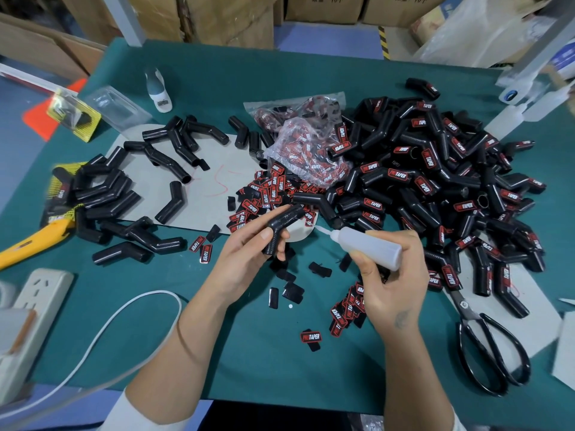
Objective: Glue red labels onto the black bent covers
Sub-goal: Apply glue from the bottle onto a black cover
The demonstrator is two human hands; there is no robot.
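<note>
My left hand (245,259) grips a black bent cover (281,227) above the green table, its upper arm pointing up and right. My right hand (392,284) holds a small translucent glue bottle (367,245), its thin nozzle aimed left toward the cover, a short gap away. Loose red labels (267,194) lie scattered beyond the cover, and more labels (347,309) sit under my right hand. A big heap of labelled covers (435,181) fills the right side. Unlabelled covers (124,194) lie at the left.
Large black scissors (488,353) lie at the right front. A yellow utility knife (34,241) and a power strip (34,312) with a white cable sit at the left. A plastic bag of labels (305,150) rests mid-table. Cardboard boxes stand behind the table (264,362).
</note>
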